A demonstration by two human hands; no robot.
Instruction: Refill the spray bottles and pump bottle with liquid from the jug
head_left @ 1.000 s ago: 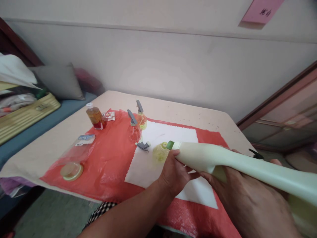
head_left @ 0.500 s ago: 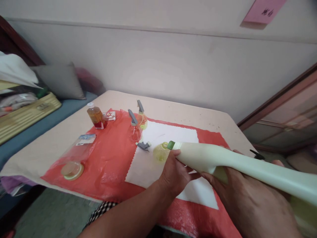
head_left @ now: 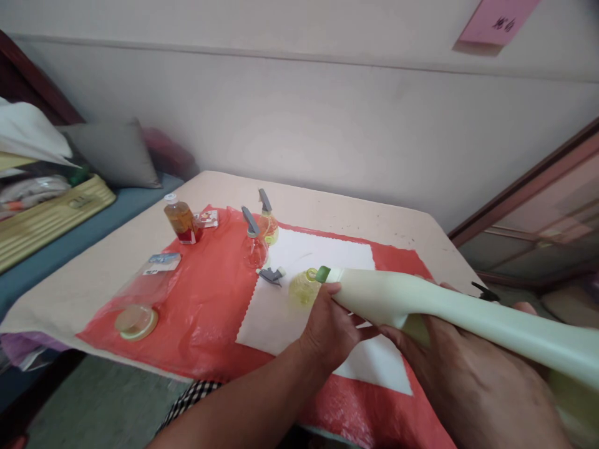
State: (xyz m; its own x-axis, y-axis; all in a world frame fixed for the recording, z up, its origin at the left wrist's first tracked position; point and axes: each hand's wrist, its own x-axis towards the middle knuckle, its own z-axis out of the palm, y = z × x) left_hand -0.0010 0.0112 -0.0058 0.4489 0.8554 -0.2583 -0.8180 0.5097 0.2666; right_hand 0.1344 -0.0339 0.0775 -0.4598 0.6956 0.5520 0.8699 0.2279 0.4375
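A large pale green bottle [head_left: 449, 315] lies tilted across the right of the view, its green spout over the mouth of a small round yellow bottle [head_left: 303, 288] on a white cloth [head_left: 299, 280]. My left hand [head_left: 330, 327] is closed round the big bottle's neck just behind the spout. My right hand [head_left: 472, 380] grips the bottle's body from below. A loose grey spray head [head_left: 271, 275] lies on the cloth beside the yellow bottle.
A red plastic sheet [head_left: 201, 299] covers the beige table [head_left: 365, 218]. On it stand two small spray bottles [head_left: 258, 234], an amber bottle [head_left: 180, 219], a clear bag [head_left: 150, 280] and a tape roll [head_left: 135, 321]. A bed with cushions is at left.
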